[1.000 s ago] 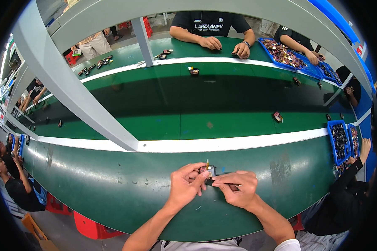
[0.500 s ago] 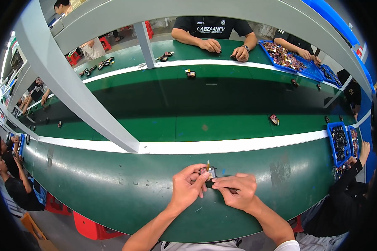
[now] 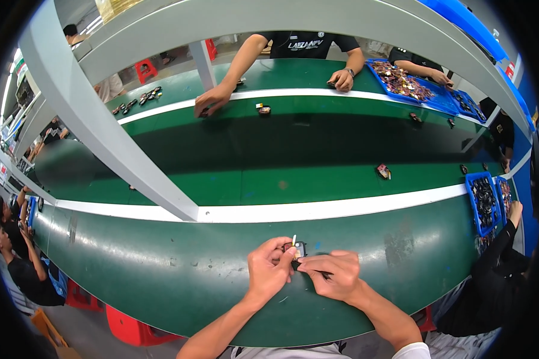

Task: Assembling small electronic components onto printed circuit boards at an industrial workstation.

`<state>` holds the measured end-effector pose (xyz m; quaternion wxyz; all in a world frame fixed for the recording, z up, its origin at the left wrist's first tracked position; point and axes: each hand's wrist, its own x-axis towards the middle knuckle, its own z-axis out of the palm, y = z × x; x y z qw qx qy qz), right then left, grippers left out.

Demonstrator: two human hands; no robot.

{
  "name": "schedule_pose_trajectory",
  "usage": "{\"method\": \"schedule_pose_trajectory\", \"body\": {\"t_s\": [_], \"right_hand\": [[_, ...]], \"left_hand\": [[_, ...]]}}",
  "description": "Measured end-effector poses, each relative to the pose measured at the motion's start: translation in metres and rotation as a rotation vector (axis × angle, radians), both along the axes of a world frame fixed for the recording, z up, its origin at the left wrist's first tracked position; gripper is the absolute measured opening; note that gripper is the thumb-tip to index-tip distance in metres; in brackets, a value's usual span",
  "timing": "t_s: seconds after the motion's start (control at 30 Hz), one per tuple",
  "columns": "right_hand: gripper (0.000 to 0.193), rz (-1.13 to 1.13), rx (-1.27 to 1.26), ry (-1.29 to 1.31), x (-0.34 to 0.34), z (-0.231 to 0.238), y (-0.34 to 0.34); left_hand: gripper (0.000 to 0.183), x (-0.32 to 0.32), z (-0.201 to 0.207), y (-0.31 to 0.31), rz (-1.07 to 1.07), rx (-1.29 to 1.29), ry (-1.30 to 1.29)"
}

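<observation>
My left hand (image 3: 267, 270) is closed on a small black-rimmed electronic case (image 3: 300, 247), pinching its left side between thumb and fingers. Inside the case are pale and reddish parts, and a thin light strip (image 3: 294, 240) sticks up from it. My right hand (image 3: 336, 275) pinches a slim dark tool (image 3: 326, 274), perhaps tweezers, mostly hidden by the fingers. Its fingertips meet the lower edge of the case, close to the left thumb. Both hands are just above the green tabletop (image 3: 179, 269).
Beyond a white rail (image 3: 317, 208) runs a green conveyor belt (image 3: 317, 185) with scattered small units, one a reddish unit (image 3: 384, 172). Blue trays of parts (image 3: 484, 204) stand at the right. A grey post (image 3: 114, 125) slants up at left. Co-workers sit across and at both sides.
The units on the belt have shifted slightly left. Across the belt, a co-worker's arm has reached out to the left. My hands have hardly moved and keep their hold on the case and tool.
</observation>
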<state>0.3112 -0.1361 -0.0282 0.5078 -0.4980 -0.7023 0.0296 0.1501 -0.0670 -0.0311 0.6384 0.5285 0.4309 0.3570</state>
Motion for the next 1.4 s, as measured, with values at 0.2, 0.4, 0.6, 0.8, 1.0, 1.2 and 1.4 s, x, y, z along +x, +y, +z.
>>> {"method": "schedule_pose_trajectory", "body": {"t_s": [0.2,0.4,0.6,0.8,1.0,1.2,1.4], "right_hand": [[0.016,-0.02,0.017,0.097,0.005,-0.008,0.009],[0.013,-0.186,0.053,0.33,0.02,0.0,0.017],[0.013,-0.263,0.048,0.33,0.029,-0.02,0.019],[0.015,-0.284,0.031,0.284,0.03,-0.018,0.017],[0.013,-0.247,0.005,0.302,0.029,-0.015,0.019],[0.012,-0.261,0.003,0.311,0.033,-0.023,0.019],[0.013,-0.241,0.025,0.286,0.032,-0.02,0.02]], "left_hand": [[0.017,0.002,-0.002,0.016,-0.056,-0.075,-0.028],[0.019,0.017,0.001,0.117,0.059,0.121,0.035],[0.038,0.024,0.007,0.184,0.228,0.94,1.099],[0.024,0.106,0.038,0.189,-0.178,1.074,0.814],[0.016,0.238,0.025,0.176,-0.59,0.437,0.373],[0.02,0.288,0.011,0.163,-0.649,0.423,0.684],[0.022,0.279,-0.001,0.163,-0.591,0.674,0.772]]}}
